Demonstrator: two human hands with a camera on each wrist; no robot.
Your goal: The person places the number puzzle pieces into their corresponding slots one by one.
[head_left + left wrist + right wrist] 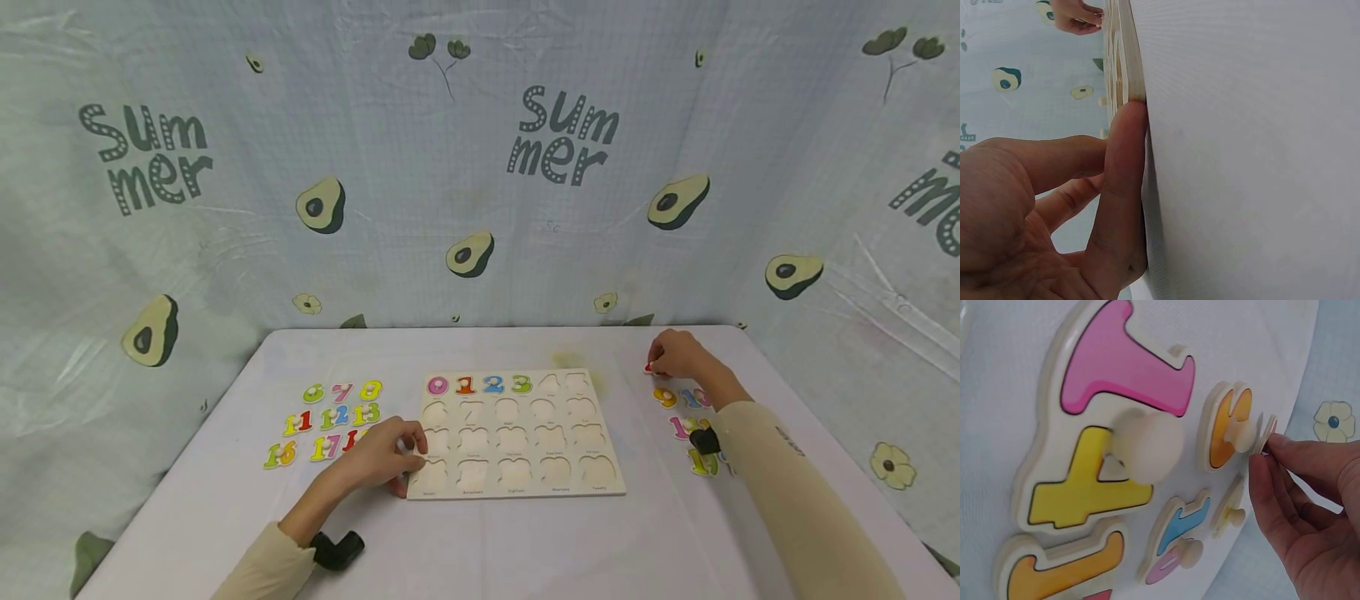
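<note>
A wooden number puzzle board [491, 425] lies on the table, with the pieces 0 [437, 385], 1 [465, 385], 2 [492, 384] and 3 [521, 384] in its far row. My left hand [386, 454] grips the board's near left corner, one finger against its side edge in the left wrist view. Far to the right, my right hand [677, 354] pinches a thin red number piece [1270, 434] between thumb and fingers. It shows edge-on in the right wrist view, so its digit cannot be read. Just beside that hand lies an orange 9 [1219, 440].
Left of the board lie several number pieces in rows, among them 6 [313, 392], 8 [371, 390] and 16 [280, 455]. On the right are 10 [1179, 528], 14 [1088, 469] and 15 [703, 462], partly under the right forearm. A patterned curtain [390, 167] hangs behind the table.
</note>
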